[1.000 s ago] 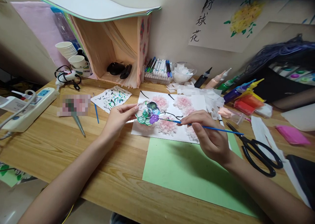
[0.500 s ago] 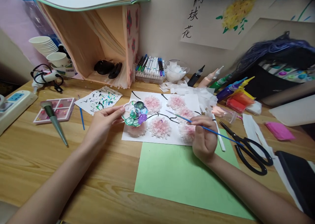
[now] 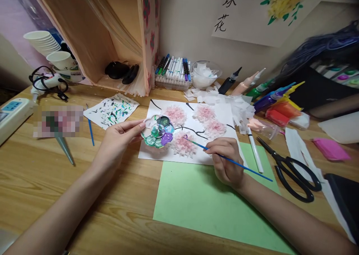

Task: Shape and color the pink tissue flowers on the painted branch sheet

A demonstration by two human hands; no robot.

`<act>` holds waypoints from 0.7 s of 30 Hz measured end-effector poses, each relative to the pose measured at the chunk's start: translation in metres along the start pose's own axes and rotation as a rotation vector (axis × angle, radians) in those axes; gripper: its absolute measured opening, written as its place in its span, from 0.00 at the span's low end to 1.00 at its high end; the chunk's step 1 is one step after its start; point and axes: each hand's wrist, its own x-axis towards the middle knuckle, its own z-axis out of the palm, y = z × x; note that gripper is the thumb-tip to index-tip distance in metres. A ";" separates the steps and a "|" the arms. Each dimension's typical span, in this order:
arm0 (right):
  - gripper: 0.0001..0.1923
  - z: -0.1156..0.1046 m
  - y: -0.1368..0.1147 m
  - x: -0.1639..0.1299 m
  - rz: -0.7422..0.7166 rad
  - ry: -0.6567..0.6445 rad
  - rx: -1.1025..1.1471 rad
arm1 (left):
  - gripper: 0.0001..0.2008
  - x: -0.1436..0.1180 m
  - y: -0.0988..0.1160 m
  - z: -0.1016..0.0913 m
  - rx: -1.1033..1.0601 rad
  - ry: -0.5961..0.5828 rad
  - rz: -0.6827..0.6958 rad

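The palette (image 3: 157, 131) looks plastic, its paint (image 3: 166, 138) glossy. The pink flowers (image 3: 175, 115) look rough and papery on smooth white paper (image 3: 190, 119). The green sheet (image 3: 196, 199) looks matt; the table (image 3: 112, 214), smooth grained wood.

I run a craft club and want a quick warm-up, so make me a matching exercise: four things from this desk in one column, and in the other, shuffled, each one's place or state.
Things
1. flower-shaped, paint-smeared palette
2. slim blue paintbrush
3. black-handled metal scissors
4. clear round bowl

Places or states
A. lying right of the pale green paper
B. in the right hand, tip at a fluffy pink flower
C. containing white paper scraps
D. in the left hand

Pairs: 1-D, 2-B, 3-A, 4-C
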 end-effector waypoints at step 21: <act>0.12 0.004 0.001 0.000 0.048 0.015 0.002 | 0.15 0.000 -0.001 0.000 -0.025 -0.003 0.014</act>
